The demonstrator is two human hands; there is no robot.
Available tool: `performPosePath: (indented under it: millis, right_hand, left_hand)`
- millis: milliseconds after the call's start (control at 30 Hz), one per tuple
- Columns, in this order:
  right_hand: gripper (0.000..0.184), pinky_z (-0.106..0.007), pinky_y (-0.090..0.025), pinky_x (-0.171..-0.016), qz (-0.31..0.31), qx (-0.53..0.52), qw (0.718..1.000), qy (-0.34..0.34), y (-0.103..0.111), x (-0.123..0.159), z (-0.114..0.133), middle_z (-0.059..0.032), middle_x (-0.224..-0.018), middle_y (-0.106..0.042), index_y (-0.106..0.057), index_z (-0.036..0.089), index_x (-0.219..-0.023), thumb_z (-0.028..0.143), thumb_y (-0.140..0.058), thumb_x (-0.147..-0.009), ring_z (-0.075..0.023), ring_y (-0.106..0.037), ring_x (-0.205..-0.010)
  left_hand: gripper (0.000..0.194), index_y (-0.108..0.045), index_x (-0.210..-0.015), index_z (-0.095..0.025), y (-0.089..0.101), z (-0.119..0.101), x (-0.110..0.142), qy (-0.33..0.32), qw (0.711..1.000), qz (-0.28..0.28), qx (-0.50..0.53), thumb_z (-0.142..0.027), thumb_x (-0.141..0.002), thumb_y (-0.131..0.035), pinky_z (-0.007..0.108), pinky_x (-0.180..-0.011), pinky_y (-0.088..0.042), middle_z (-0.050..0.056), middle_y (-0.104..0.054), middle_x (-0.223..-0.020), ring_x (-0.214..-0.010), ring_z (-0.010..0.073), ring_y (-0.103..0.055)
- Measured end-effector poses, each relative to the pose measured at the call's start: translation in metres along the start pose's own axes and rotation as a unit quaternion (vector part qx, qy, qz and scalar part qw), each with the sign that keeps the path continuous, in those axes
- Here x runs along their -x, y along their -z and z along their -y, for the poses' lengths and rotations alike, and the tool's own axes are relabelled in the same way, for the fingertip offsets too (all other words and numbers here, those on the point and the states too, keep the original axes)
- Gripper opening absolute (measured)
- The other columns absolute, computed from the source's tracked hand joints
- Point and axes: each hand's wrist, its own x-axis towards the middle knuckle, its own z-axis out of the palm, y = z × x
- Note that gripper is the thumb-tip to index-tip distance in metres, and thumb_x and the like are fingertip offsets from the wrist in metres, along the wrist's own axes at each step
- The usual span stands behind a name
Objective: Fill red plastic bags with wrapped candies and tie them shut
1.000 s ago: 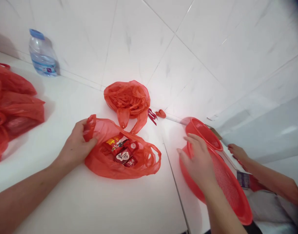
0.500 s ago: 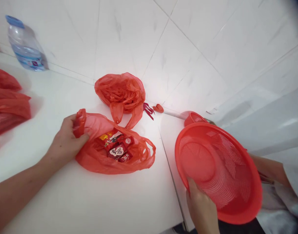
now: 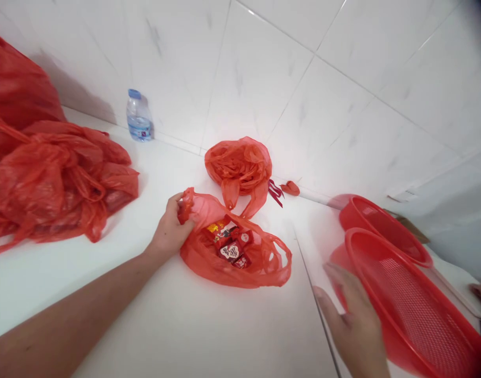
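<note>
My left hand (image 3: 171,223) is closed on the gathered handle of a red plastic bag (image 3: 209,268), which lies with its mouth open on the white table. Inside the bag sit several small red snack packets (image 3: 230,249) with printed wrappers. To the right, my right hand (image 3: 352,310) is open and slightly blurred, thumb apart from the fingers, beside a red mesh basket (image 3: 405,299) that lies tilted. Its fingers seem close to the basket's outer wall; whether they touch it I cannot tell.
Behind the bag lies a bundle of red plastic bags (image 3: 240,163), with purple ribbon scraps (image 3: 275,191) alongside. A water bottle (image 3: 139,118) stands by the tiled wall. Filled red bags (image 3: 55,178) are heaped at left. A second red basket (image 3: 385,228) stands behind the first.
My right hand has let go of the red basket, which now lies lower and further right. The view has turned left, showing more of the heaped bags. My left hand keeps its hold.
</note>
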Motion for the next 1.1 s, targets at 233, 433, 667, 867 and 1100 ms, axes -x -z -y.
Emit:
performPosePath:
  millis: [233, 433, 667, 867, 1100]
  right_hand:
    - [0.037, -0.028, -0.048, -0.062, 0.206, -0.188, 0.950, -0.143, -0.054, -0.007, 0.057, -0.0033, -0.090, -0.067, -0.055, 0.023, -0.106, 0.053, -0.045, -0.086, -0.0188, -0.062, -0.072]
    - [0.031, -0.024, -0.040, -0.053, 0.237, -0.351, 0.889, -0.172, -0.054, -0.034, 0.062, 0.0022, -0.062, -0.054, -0.056, 0.019, -0.076, 0.048, -0.048, -0.085, -0.0135, -0.049, -0.057]
    - [0.025, -0.023, -0.043, -0.058, -0.055, -0.437, 0.888, -0.135, 0.017, -0.099, 0.069, 0.0016, -0.072, -0.061, -0.065, 0.021, -0.087, 0.044, -0.059, -0.081, -0.0134, -0.054, -0.066]
    - [0.021, -0.025, -0.047, -0.063, -0.053, -0.360, 0.926, -0.100, 0.039, -0.122, 0.060, 0.0000, -0.081, -0.067, -0.071, 0.023, -0.084, 0.041, -0.062, -0.079, -0.0167, -0.059, -0.075]
    - [0.021, -0.022, -0.046, -0.054, -0.100, -0.471, 0.864, -0.148, 0.054, -0.126, 0.056, -0.0020, -0.071, -0.065, -0.067, 0.020, -0.070, 0.040, -0.065, -0.077, -0.0139, -0.056, -0.064]
  left_hand:
    - [0.061, -0.037, -0.129, -0.026, 0.002, 0.001, 0.000, 0.000, 0.997, -0.033, 0.063, -0.033, -0.075, -0.062, 0.038, -0.090, -0.044, 0.005, -0.055, -0.108, -0.100, 0.0206, -0.055]
    - [0.029, -0.056, -0.099, -0.021, 0.008, -0.015, -0.006, 0.005, 0.991, -0.019, 0.132, -0.038, -0.077, -0.062, 0.028, -0.070, -0.045, 0.000, -0.059, -0.087, -0.079, 0.0161, -0.056]
    - [0.012, -0.061, -0.078, -0.018, 0.031, -0.107, -0.027, -0.101, 0.957, -0.044, 0.268, -0.028, -0.075, -0.066, 0.022, -0.061, -0.041, -0.002, -0.061, -0.073, -0.064, 0.0104, -0.054]
    - [0.007, -0.063, -0.079, -0.018, 0.053, -0.160, -0.032, -0.137, 0.946, 0.019, 0.293, -0.020, -0.072, -0.066, 0.023, -0.063, -0.042, -0.001, -0.062, -0.070, -0.064, 0.0105, -0.055]
    - [0.004, -0.060, -0.073, -0.018, 0.059, -0.199, -0.027, -0.165, 0.940, 0.033, 0.297, -0.018, -0.074, -0.064, 0.024, -0.065, -0.045, -0.001, -0.062, -0.072, -0.068, 0.0117, -0.057]
